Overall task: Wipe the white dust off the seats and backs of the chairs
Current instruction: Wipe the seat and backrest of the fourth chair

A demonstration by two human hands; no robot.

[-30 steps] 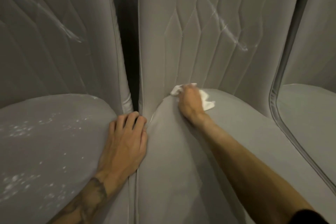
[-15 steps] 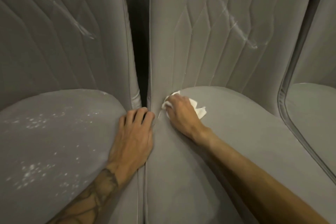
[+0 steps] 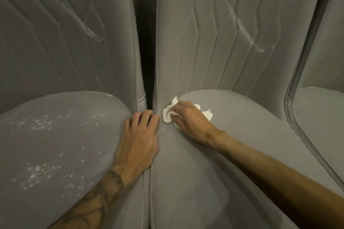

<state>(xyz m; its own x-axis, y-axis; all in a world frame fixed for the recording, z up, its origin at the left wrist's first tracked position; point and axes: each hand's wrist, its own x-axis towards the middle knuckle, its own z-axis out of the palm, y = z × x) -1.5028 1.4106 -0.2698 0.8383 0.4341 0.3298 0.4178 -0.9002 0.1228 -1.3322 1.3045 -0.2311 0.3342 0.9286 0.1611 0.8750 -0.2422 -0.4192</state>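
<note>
We see white dust [image 3: 38, 172] speckling the left seat [image 3: 78, 147]; on the middle seat [image 3: 201, 195] our white cloth [image 3: 167, 116] rests crumpled.

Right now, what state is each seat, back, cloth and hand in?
Left seat: speckled with white dust.
Middle seat: no dust visible.
Left back: white streak.
Middle back: white streak.
Cloth: crumpled, on the middle seat.
Left hand: rests on the left seat.
Right hand: grips the cloth.

There were 3 grey chairs, i.e. left chair [image 3: 55, 145], mid chair [image 3: 232, 163] & right chair [image 3: 320, 117] (partly in view), 2 white dust streaks, left streak [image 3: 87, 28] & mid streak [image 3: 242, 28], 1 speckled dust patch [image 3: 42, 173], 1 cloth [image 3: 167, 115] & 2 hands, left hand [image 3: 136, 143] & right hand [image 3: 191, 122].
</note>
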